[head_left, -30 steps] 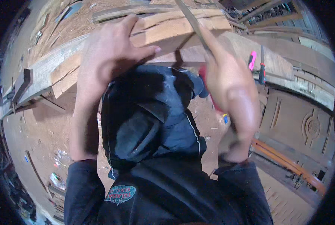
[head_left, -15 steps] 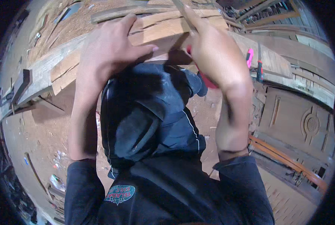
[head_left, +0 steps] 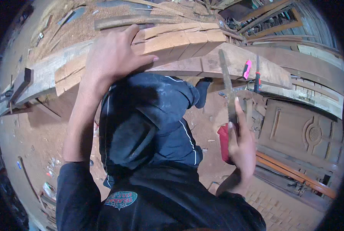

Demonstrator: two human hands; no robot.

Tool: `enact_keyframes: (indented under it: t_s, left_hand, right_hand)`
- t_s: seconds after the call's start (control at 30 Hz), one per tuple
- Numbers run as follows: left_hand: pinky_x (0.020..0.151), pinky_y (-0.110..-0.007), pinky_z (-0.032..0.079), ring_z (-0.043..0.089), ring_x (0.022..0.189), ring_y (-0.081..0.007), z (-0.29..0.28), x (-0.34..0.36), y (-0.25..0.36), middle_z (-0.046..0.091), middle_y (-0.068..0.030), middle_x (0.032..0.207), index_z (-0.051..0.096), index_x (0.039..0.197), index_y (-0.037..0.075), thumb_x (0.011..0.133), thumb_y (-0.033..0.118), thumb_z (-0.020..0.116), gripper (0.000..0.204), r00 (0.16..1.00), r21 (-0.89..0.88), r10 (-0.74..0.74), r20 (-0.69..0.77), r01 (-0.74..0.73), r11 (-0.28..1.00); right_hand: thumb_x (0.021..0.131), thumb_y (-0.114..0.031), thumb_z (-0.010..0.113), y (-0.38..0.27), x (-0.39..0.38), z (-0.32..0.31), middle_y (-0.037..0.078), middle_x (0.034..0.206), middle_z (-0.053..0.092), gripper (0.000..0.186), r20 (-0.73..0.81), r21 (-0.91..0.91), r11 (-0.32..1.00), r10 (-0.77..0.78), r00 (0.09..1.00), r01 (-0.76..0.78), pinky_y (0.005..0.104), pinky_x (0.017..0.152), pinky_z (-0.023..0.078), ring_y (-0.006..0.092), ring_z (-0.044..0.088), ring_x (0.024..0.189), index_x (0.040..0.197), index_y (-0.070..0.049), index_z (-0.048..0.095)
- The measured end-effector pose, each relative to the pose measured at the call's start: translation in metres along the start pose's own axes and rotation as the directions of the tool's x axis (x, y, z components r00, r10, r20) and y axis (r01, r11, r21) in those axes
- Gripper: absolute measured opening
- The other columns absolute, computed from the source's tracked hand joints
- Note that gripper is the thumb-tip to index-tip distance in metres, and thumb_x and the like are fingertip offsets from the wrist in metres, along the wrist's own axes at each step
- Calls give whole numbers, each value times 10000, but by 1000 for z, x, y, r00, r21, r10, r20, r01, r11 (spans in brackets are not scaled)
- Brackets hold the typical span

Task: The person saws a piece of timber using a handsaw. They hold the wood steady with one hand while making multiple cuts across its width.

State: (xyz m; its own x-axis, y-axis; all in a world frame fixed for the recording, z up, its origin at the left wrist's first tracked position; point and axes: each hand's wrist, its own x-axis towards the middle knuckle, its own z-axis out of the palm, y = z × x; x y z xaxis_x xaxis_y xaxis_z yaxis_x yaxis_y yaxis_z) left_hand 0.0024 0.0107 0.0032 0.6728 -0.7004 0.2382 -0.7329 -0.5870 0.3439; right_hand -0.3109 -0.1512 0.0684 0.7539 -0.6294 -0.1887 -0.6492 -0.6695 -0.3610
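- Left hand (head_left: pixel 112 57): pressed over the timber (head_left: pixel 160 48), thumb along its near edge, fingers spread toward the far side. Same hold as half a second ago.
- Right hand (head_left: pixel 243 148): closed round the red handle (head_left: pixel 224 144) of the handsaw, a finger laid along the blade (head_left: pixel 227 88).
- Change: half a second ago the right hand was up at the timber with the blade angled across its right part. Now hand and handle are drawn back, low and right, beside the person's thigh.
- Blade now points away from the person, toothed edge to the left, tip near the timber's right end; in view it crosses the worktop (head_left: pixel 270 71). Contact there: cannot tell.
- Timber: lying along the worktop, its right part now uncovered. Several cross-lines show on the near face; cuts or drawn marks, cannot tell. Dark splits run lengthwise on top.
- Judgement: cutting appears interrupted, with the saw off the wood while the left hand steadies the piece. No severed end is seen.
- Nearby, right: pink tool (head_left: pixel 247 69) and red-and-black-handled tool (head_left: pixel 257 81), both apart from the saw.
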Motion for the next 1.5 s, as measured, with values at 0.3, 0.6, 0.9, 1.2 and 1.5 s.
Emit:
enact_keyframes:
  t_s: [0.3, 0.6, 0.9, 1.2, 1.5]
  left_hand:
    - [924, -501, 548, 686, 1075, -456, -11, 5, 9, 710, -290, 1143, 612, 1336, -21, 741, 629, 814, 905, 989, 45, -66, 131, 61, 997]
    - [815, -496, 554, 707, 938, -441, -5, 3, 10, 721, -259, 971, 653, 1194, 0, 735, 615, 828, 787, 998, 85, -14, 57, 9, 996]
    - [839, -481, 535, 687, 945, -418, -6, 3, 21, 707, -226, 970, 667, 1122, -3, 707, 559, 866, 726, 995, 70, -64, 70, 59, 996]
    - [877, -482, 502, 669, 993, -405, -4, 5, 20, 697, -204, 959, 639, 1121, 0, 734, 556, 846, 708, 999, 76, -25, 43, 22, 997]
    - [962, -492, 492, 658, 1044, -406, -13, 17, 28, 678, -225, 1098, 593, 1277, 0, 727, 608, 832, 854, 988, 153, -2, 152, -21, 988]
  right_hand:
    - [934, -39, 668, 38, 9, 17, 146, 1024, 684, 695, -24, 592, 804, 87, 996, -55, 323, 785, 541, 166, 668, 903, 1513, -130, 293]
    - [850, -51, 800, 89, 40, 47, 82, 1176, 631, 682, -63, 788, 616, 46, 997, 21, 325, 928, 521, 148, 629, 1037, 1393, -44, 387]
    - [891, -5, 732, 85, 72, 78, 75, 1177, 676, 481, -3, 952, 300, 220, 975, -65, 318, 953, 529, 168, 663, 1071, 1334, -25, 544]
    - [956, -82, 687, 82, 67, 77, 63, 1112, 671, 315, 14, 921, 374, 254, 967, -112, 295, 905, 521, 132, 647, 1000, 1239, -10, 569]
    - [953, -126, 713, 16, 56, 33, 100, 1097, 712, 349, -114, 804, 592, 61, 992, 56, 330, 860, 551, 163, 690, 983, 1255, 3, 598]
